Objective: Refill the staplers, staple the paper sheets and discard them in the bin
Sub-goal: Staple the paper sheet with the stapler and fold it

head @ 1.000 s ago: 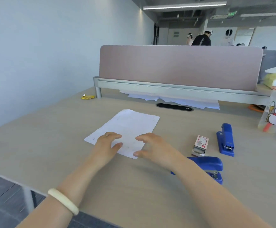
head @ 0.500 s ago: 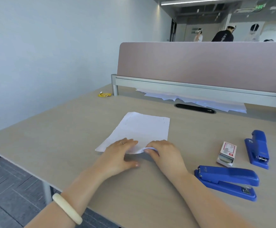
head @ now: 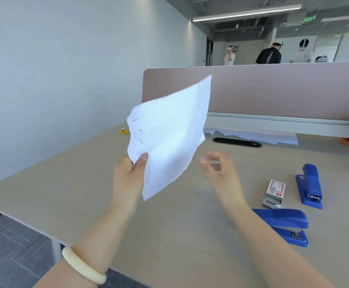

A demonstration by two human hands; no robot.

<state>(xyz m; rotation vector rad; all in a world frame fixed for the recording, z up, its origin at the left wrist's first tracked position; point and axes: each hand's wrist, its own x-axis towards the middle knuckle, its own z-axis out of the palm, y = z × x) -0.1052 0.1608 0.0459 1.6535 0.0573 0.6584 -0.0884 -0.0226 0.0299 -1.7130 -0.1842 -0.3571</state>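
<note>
My left hand (head: 130, 175) pinches the lower left edge of the white paper sheets (head: 169, 134) and holds them up in the air above the desk; several staples dot their edges. My right hand (head: 217, 169) hovers just right of the sheets, fingers apart, holding nothing. A large blue stapler (head: 283, 225) lies on the desk near my right forearm. Farther right rests a second blue stapler (head: 310, 186). Between them stands a small staple box (head: 274, 193), open at its near end. No bin is in view.
The wooden desk (head: 69, 183) ends at a pink divider panel (head: 273, 90) with more loose white sheets (head: 252, 136) under its rail. A yellow wrapper (head: 125, 132) lies at the far left. Several people stand beyond the divider. Grey floor shows at lower left.
The sheets lay flat on the desk under both hands; now my left hand has lifted them into the air, and my right hand has let go and opened.
</note>
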